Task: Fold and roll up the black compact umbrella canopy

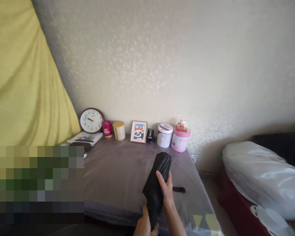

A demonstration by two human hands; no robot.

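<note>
room left of umbrella (152, 185); canisters (165, 137) behind

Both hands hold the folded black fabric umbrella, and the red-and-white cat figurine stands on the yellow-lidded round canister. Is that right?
No: the red-and-white cat figurine stands on the pink-lidded round tub, as the head view shows. The left hand and right hand do hold the folded black fabric umbrella.

Our left hand (142, 226) is bare, cut off at the near edge. Our right hand (167, 190) is bare too, slim-fingered, with a bare, slender forearm (174, 218); we cannot make out the nails.
</note>
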